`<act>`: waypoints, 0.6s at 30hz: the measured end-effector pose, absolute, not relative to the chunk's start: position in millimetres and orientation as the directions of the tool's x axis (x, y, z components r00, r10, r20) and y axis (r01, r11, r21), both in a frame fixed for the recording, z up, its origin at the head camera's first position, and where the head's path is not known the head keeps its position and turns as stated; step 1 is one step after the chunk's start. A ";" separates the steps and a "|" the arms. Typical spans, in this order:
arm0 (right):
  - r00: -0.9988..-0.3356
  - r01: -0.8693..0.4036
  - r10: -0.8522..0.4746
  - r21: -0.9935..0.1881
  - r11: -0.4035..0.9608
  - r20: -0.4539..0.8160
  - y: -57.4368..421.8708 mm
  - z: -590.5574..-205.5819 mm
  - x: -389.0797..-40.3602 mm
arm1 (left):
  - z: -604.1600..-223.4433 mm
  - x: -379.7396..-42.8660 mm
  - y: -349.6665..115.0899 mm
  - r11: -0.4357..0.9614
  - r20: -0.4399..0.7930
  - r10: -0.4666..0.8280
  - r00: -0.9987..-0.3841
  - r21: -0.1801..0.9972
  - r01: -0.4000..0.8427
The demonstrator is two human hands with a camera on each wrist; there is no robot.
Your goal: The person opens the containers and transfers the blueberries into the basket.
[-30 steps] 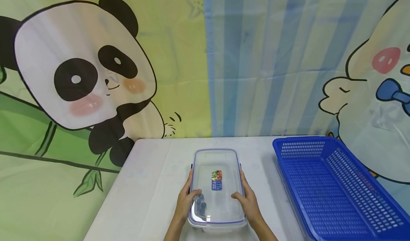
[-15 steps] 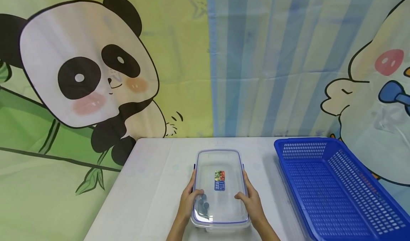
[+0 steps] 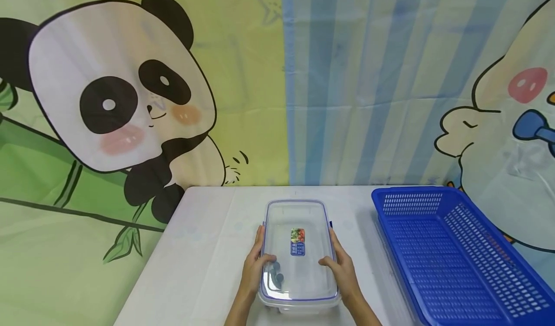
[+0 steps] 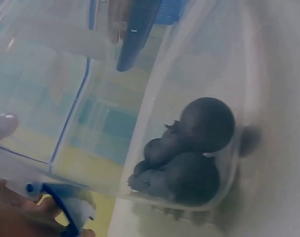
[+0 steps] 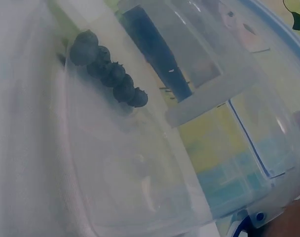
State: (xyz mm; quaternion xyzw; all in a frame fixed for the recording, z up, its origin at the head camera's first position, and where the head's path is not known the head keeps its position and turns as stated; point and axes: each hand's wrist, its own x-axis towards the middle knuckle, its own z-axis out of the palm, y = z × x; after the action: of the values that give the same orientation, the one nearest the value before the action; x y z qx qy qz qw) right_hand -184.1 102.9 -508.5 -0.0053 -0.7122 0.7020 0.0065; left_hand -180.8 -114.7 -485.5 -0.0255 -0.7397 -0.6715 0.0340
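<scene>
A clear plastic food container [image 3: 299, 278] with a blue-edged lid sits in front of me on the white table. My left hand [image 3: 253, 270] grips its left side, thumb bent over the lid's edge. The right hand [image 3: 344, 273] holds the opposite side in the same way. Through the clear wall, several blueberries [image 4: 199, 148] show bunched in the near left corner; in the right wrist view the blueberries [image 5: 110, 71] form a row. A blue side latch [image 4: 63, 210] hangs out beside the left fingers. A small fruit-picture label [image 3: 297, 241] is on the lid.
To the right stands a blue perforated plastic basket [image 3: 438, 268], with a clear bin wall [image 3: 390, 263] showing beneath its left edge. The white table [image 3: 208, 249] ends at a printed curtain [image 3: 247, 85] with a panda on it.
The whole head view shifts slightly to the right. Both hands keep their grip on the container, whose far end rises a little in view; the blueberries shift slightly inside.
</scene>
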 end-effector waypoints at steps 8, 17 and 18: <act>-0.990 -0.144 -0.014 -0.980 0.134 0.143 71.7 -477.8 -173.0 | -493.4 -175.6 -148.5 0.068 0.213 -0.059 -0.975 0.976 0.209; -0.942 -0.278 -0.192 -0.961 -0.012 0.275 -10.5 -459.2 -143.3 | -474.8 -119.6 -230.2 0.088 0.082 -0.186 -0.979 0.994 0.067; -0.935 -0.284 -0.219 -0.959 -0.017 0.280 -21.1 -460.2 -138.5 | -477.5 -111.5 -241.6 0.092 0.089 -0.194 -0.977 0.993 0.072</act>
State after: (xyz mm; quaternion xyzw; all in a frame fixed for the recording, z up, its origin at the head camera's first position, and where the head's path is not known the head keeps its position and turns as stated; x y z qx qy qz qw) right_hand -138.5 -21.1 -460.2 0.1793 -0.7008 0.6900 0.0234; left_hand -111.5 -241.6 -477.5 0.0416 -0.7323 -0.6724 0.0991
